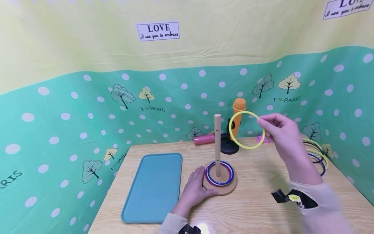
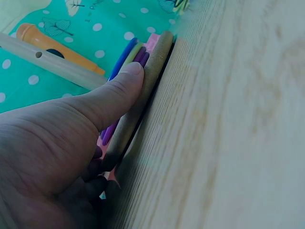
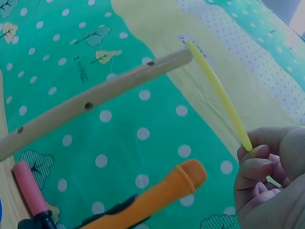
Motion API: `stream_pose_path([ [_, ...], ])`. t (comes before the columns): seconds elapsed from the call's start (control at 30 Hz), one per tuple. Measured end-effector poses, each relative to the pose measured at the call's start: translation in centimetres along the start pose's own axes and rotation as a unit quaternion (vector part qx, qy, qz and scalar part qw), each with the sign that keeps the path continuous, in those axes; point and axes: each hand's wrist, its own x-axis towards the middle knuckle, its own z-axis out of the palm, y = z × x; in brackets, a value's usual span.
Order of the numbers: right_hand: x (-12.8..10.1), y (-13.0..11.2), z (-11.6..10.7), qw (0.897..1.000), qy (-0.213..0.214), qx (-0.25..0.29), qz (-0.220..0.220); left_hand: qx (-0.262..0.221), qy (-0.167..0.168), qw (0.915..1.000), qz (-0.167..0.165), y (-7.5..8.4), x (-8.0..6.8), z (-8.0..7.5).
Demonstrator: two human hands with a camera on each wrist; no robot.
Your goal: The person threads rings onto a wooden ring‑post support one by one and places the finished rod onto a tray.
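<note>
My right hand (image 1: 281, 133) pinches a thin yellow ring (image 1: 248, 148) between thumb and fingers, raised above the table to the right of the wooden peg (image 1: 217, 143). In the right wrist view the ring (image 3: 221, 95) appears nearly edge-on, its far side overlapping the peg's tip (image 3: 183, 58). The peg rises from a round wooden base (image 1: 228, 191). Several rings, a blue ring (image 1: 219, 184) uppermost, lie around its foot. My left hand (image 1: 194, 188) grips the base's left edge. In the left wrist view the thumb (image 2: 119, 90) lies along the rim by the stacked rings.
A blue tray (image 1: 152, 188) lies to the left. Behind the peg stand an orange microphone (image 1: 239, 105) on a black stand (image 1: 229, 149) and a pink cylinder (image 1: 204, 139). More rings (image 1: 323, 167) lie at the right, beyond my right forearm. Patterned cloth hangs behind the table.
</note>
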Motion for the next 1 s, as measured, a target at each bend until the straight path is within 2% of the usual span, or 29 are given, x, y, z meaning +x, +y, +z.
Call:
stream_pose_path([
  [0.37,0.3,-0.4,3.0,1.0,-0.021,-0.002,-0.008,0.001,0.005,1.0,0.002,0.0,-0.1,0.0],
  [0.6,0.6,-0.2,4.8,1.0,-0.019,-0.017,-0.011,-0.001,0.004,1.0,0.0,0.0,-0.1,0.0],
  [1.0,0.9,1.5,6.1,0.999,-0.028,-0.034,0.017,0.006,0.005,1.0,0.005,0.1,-0.1,0.0],
])
